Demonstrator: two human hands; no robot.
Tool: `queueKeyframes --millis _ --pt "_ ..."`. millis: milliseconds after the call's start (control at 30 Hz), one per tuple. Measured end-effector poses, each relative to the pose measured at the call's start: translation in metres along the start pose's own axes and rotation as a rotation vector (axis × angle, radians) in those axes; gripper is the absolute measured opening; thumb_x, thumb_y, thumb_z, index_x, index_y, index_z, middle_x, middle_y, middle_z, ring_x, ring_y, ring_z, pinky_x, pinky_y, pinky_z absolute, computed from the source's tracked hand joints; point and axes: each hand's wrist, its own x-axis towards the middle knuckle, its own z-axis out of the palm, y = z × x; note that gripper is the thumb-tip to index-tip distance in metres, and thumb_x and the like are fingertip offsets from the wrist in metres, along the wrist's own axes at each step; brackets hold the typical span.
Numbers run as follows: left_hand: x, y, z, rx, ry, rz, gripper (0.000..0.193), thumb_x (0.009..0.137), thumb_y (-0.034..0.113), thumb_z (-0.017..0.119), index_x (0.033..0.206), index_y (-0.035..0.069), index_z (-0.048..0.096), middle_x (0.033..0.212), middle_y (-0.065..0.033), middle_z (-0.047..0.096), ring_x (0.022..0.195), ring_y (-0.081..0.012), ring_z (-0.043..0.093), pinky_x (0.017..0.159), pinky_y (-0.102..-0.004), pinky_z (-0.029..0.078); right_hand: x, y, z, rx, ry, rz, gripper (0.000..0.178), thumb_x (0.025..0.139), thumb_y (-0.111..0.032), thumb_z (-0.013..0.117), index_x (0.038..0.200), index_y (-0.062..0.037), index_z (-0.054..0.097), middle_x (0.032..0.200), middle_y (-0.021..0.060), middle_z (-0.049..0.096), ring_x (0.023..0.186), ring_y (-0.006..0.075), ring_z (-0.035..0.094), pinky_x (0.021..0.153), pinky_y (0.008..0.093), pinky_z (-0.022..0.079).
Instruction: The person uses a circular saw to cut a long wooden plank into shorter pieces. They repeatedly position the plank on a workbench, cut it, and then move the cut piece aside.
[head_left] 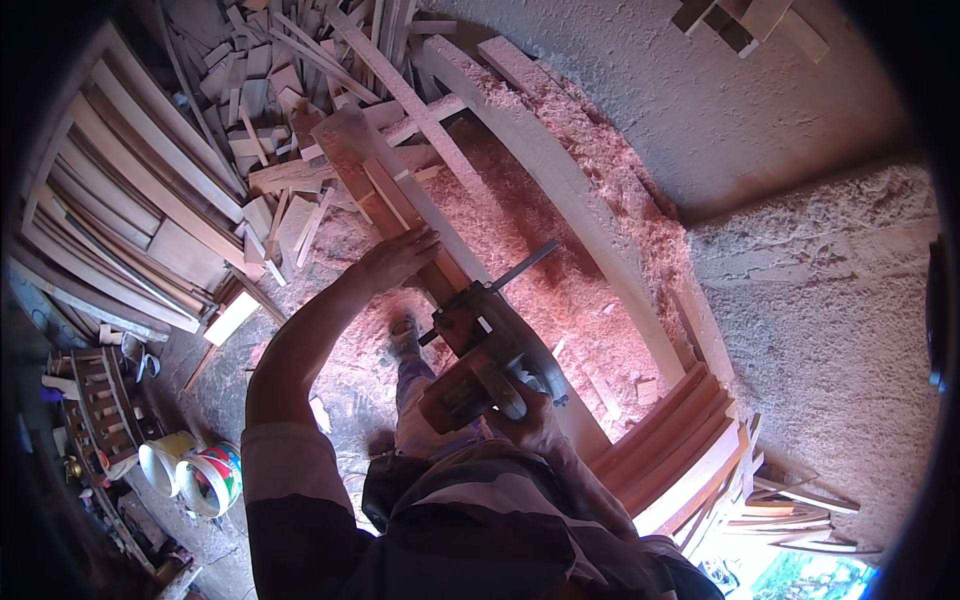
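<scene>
Dark, bulky power tool [458,392] being gripped by right hand [530,418]! Toward eleven o'clock, orange-brown timber strip [452,272] being steadied under flat left hand [398,260]; seemingly part-worked, far stretch awaiting.

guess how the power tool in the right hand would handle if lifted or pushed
The power tool probably feels heavy for its size, given its bulky housing. Its broad metal base should slide fairly steadily along the wooden beam. The rod jutting sideways might catch.
</scene>
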Motion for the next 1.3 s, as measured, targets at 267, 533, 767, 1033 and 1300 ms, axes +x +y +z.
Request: queueKeyframes --millis 267,533,767,1033,1300 --pt "-0.002 0.002 0.009 -0.35 0.049 -0.131 0.094 0.074 0.046 0.08 0.146 -0.004 0.046 0.156 -0.0226 0.041 0.151 -0.0359 0.03 0.127 -0.0425 0.025 -0.003 -0.01 -0.007 0.006 -0.039 0.052 0.058 0.085 -0.022 0.08 0.136 -0.0039 0.061 0.117 0.0176 0.071 0.11 0.0287 0.07 0.094 0.0401 0.054" --pt "0.0 0.006 0.005 -0.12 0.041 -0.059 0.095 0.074 0.047 0.078 0.144 -0.008 0.045 0.154 -0.0241 0.042 0.15 -0.0365 0.031 0.129 -0.0439 0.021 -0.009 0.002 -0.007 -0.013 -0.031 0.019 0.056 0.085 -0.022 0.08 0.135 -0.0035 0.061 0.114 0.0198 0.072 0.108 0.0312 0.071 0.092 0.0406 0.056" --pt "-0.001 0.003 -0.003 -0.049 0.007 -0.032 0.092 0.074 0.046 0.077 0.143 -0.006 0.048 0.153 -0.0213 0.044 0.15 -0.0344 0.032 0.13 -0.0431 0.018 -0.008 0.007 -0.006 -0.04 -0.04 0.039 0.053 0.085 -0.02 0.079 0.132 -0.0034 0.061 0.108 0.0222 0.072 0.103 0.0356 0.072 0.086 0.0411 0.057" --pt "-0.01 -0.011 0.027 -0.146 0.034 -0.04 0.085 0.076 0.044 0.077 0.144 -0.001 0.05 0.157 -0.0132 0.044 0.15 -0.0277 0.035 0.129 -0.0377 0.022 0.002 0.006 -0.001 0.007 -0.041 0.054 0.045 0.084 -0.017 0.076 0.125 -0.004 0.064 0.101 0.0216 0.072 0.098 0.0368 0.073 0.082 0.0431 0.058" --pt "-0.02 -0.044 0.024 -0.273 -0.021 -0.154 0.08 0.079 0.048 0.074 0.141 0.003 0.055 0.152 -0.0122 0.05 0.147 -0.0243 0.04 0.125 -0.0369 0.03 0.032 0.015 0.01 0.05 -0.104 0.106 0.037 0.082 -0.017 0.076 0.115 -0.0035 0.066 0.096 0.0208 0.072 0.094 0.0373 0.073 0.079 0.044 0.058"
